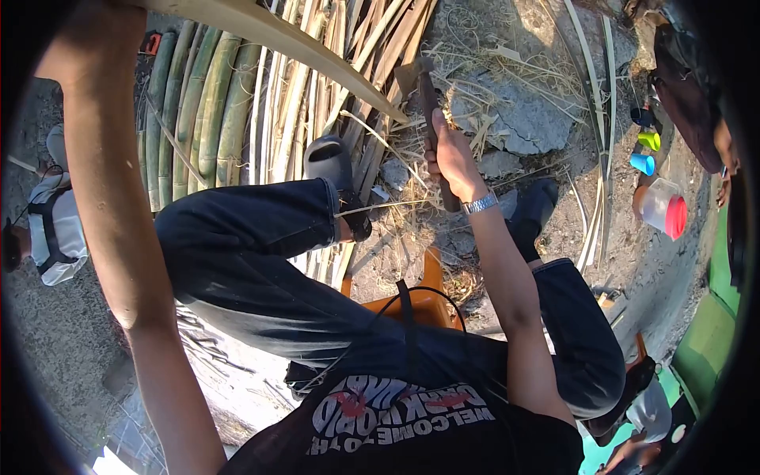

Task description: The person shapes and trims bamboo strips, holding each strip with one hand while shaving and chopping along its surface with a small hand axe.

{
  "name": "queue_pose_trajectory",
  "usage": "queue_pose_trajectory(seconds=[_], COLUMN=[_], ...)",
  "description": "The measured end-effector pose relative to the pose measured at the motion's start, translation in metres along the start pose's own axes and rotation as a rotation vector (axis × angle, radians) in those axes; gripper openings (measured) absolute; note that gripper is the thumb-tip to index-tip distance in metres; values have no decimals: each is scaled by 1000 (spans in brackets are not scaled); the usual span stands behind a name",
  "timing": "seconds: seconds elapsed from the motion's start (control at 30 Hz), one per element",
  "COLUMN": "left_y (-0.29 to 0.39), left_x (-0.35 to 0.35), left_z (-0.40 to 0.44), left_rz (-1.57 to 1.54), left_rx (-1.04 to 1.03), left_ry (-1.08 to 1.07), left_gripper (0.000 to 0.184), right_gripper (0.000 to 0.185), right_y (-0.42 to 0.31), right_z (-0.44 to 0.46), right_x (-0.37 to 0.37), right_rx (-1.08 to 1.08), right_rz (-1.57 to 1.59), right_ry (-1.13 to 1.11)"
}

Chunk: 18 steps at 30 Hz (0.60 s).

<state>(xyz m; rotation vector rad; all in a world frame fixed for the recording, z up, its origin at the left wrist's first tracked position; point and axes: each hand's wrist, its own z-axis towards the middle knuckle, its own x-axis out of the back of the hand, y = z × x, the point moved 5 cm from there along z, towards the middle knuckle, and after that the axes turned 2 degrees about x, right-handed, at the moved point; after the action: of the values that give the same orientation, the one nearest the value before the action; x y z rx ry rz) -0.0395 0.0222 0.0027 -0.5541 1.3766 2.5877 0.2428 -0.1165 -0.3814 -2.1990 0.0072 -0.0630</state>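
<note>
My left hand (99,36) is at the upper left, partly cut off by the frame edge, with its fingers out of sight. From it a long split bamboo strip (297,47) slants down to the right, held up off the ground. My right hand (457,162) is closed round the dark handle of a hatchet (428,99). The hatchet's head points away from me, close to the strip's far end. Beneath that end lie pale fibres and a broken stone slab (522,115).
Split bamboo strips (305,99) and green bamboo poles (202,111) lie at the upper left. I sit on an orange stool (431,299). Cups (642,164) and a red-lidded container (675,217) stand at right. Other people (57,229) are at both edges.
</note>
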Motion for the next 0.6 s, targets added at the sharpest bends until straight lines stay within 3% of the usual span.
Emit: queue_pose_trajectory(seconds=[0.03, 0.1, 0.13, 0.2, 0.23, 0.3, 0.37, 0.4, 0.43, 0.47, 0.5, 0.6], left_y=[-1, 0, 0, -2, -3, -5, 0, -2, -3, -4, -6, -4], left_x=[-2, -4, -5, -7, -9, -14, -23, -29, -25, -16, -8, 1], left_z=[-2, -1, -2, -2, -1, -5, -14, -17, -4, 10, 10, 17], left_rz=[8, -5, -9, -30, -46, -97, -123, -125, -130, -49, 42, 44], left_rx=[1, -13, -9, -11, -16, -15, -8, 10, -7, -12, 22, 30], left_ry=[6, 16, 28, 69, 98, 179, 104, 31, 27, -28, -76, -111], left_gripper=[35, 36, 37, 38, 39, 40, 41, 42, 42, 49, 78, 81], right_gripper=[72, 73, 73, 69, 71, 70, 69, 67, 70, 70, 71, 71], right_y=[-20, -77, -75, -87, -59, 48, 105, 88, 64, 31, 13, -50], right_z=[-9, -42, -52, -71, -64, -17, 19, 9, 1, -2, -21, -50], right_x=[4, -2, -6, -8, -14, -14, 1, 5, 7, 11, 13, 18], right_rx=[64, 169, 162, 393, 378, 68, -57, -299, -379, -251, -160, 246], right_rz=[-76, 149, 146, 329, 341, -92, -301, 70, 210, 221, 235, 442], right_ry=[6, -111, -115, -56, 26, -20, 8, -23, -96, -86, -73, -81])
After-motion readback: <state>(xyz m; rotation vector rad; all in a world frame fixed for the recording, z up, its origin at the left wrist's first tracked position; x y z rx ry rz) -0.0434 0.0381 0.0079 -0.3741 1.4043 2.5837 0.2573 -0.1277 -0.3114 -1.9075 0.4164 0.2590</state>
